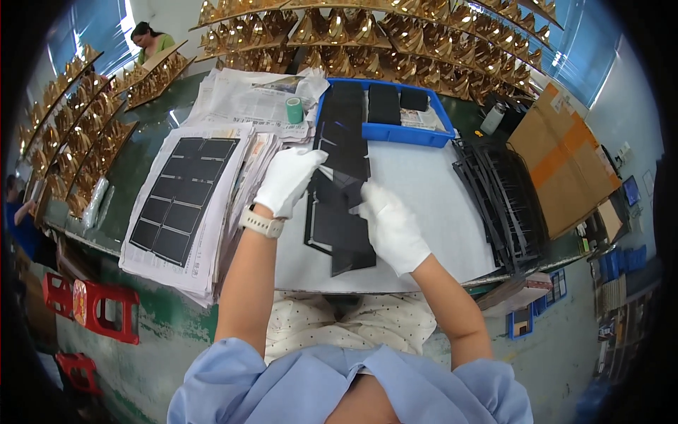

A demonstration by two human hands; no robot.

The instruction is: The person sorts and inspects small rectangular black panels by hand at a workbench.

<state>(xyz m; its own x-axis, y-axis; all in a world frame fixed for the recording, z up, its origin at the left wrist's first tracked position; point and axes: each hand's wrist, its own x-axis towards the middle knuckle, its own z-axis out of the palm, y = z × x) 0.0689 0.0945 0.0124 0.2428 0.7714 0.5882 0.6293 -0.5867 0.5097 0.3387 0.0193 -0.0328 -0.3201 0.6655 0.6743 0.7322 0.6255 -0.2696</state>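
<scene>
Head view, looking down on a white work surface point(431, 205). Left hand point(286, 180) in a white glove, fingers pinching the upper left edge of a black die-cut card sheet point(339, 212); right hand point(392, 226), also gloved, lies flat on the sheet's right side, pressing rather than gripping. Sheet sits at the middle of the surface, near the person, with its near corner close to the table edge. Risks, as I judge them: the pinched edge could crease or tear along a cut line if the left hand pulls while the right pins the card down; gloves may slip on the smooth black stock; the near corner could slide off the edge. Blue tray point(385, 131) of black pieces lies just beyond, a pile of black frames point(501, 205) to the right, newspapers point(212, 205) to the left, all close enough to snag.
</scene>
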